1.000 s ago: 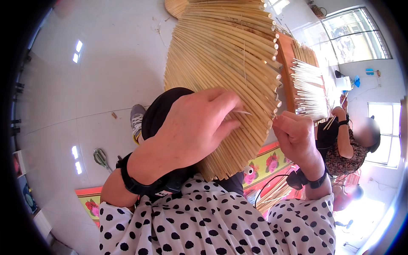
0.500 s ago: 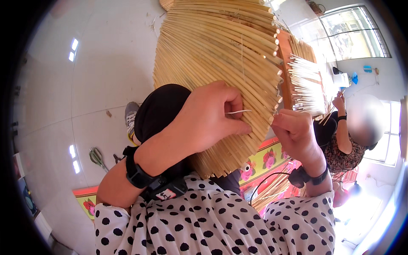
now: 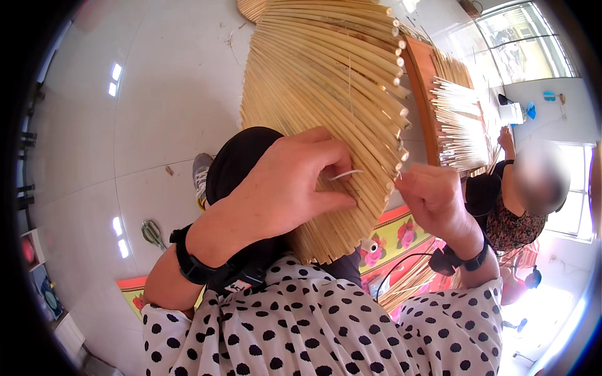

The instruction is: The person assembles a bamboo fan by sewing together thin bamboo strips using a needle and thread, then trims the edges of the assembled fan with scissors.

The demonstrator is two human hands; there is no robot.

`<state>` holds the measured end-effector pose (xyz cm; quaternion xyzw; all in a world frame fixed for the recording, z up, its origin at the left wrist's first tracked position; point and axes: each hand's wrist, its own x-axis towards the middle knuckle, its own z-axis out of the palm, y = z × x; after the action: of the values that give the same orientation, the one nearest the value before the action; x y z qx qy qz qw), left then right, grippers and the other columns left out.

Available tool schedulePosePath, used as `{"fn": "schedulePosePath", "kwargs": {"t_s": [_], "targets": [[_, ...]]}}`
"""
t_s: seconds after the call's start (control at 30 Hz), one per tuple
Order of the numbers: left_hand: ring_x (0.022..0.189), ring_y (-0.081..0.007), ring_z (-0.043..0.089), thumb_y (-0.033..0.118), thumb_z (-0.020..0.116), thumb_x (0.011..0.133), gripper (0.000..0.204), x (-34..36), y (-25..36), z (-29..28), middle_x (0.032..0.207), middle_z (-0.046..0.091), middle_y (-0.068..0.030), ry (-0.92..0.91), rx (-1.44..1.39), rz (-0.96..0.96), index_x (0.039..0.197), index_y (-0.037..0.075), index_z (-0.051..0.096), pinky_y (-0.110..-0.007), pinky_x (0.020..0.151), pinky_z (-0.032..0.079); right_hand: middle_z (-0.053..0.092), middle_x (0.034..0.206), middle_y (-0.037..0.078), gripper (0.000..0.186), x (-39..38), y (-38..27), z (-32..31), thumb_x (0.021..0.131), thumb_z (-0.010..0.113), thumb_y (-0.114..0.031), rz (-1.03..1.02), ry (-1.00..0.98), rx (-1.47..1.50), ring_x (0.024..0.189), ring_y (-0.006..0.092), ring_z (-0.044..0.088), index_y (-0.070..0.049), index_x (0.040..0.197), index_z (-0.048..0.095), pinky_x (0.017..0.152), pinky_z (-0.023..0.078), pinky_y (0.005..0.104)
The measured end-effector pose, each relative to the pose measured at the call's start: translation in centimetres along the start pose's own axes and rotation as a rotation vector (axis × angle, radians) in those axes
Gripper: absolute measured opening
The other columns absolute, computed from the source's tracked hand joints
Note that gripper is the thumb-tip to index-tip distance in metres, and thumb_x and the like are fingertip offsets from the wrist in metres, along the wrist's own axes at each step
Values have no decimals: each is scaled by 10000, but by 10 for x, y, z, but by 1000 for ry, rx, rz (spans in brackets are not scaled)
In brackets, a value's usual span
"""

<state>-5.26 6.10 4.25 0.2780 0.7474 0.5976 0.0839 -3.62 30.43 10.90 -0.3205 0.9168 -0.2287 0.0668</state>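
A fan-shaped piece of pale round reeds (image 3: 307, 69) lies across my lap, its cut ends along the right edge. My left hand (image 3: 282, 182) presses on its lower part, fingers curled around a thin white strip (image 3: 348, 174) and thumb resting on the reeds. At the piece's right edge, my right hand (image 3: 433, 197) is closed in a pinch beside the reed ends; what its fingertips hold is too small to make out. A dark round pad or covered knee (image 3: 235, 150) shows under my left wrist.
An orange board (image 3: 421, 100) bears pale sticks (image 3: 458, 125), with a co-worker (image 3: 514, 219) at the right and another person farther back. Scissors (image 3: 152, 233) lie on the tiled floor (image 3: 125, 163), left. Floral sheets (image 3: 404, 232) with loose reeds (image 3: 407, 282) are below the piece.
Both hands keep their places at the reed piece with small finger shifts; the white strip under my left fingers now looks slightly more slanted. The co-worker's raised hand has moved slightly.
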Motion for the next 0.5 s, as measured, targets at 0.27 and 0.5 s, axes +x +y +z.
{"fn": "schedulePosePath", "kwargs": {"t_s": [0.27,0.5], "targets": [[777,-238,604,58,828,633,317,0,8,1,860,605,-83,50,113,-25,864,7,617,-309,708,482,607,697,91,175,-4,5,6,770,650,48,1,122,-82,589,278,613,-45,914,682,505,475,353],[873,-275,626,5,815,649,363,-5,41,-11,1000,612,-124,192,491,90,958,22,626,-342,748,511,611,656,119,89,3,17,-8,779,632,-18,-81,123,130,594,327,598,-29,863,658,537,468,401]]}}
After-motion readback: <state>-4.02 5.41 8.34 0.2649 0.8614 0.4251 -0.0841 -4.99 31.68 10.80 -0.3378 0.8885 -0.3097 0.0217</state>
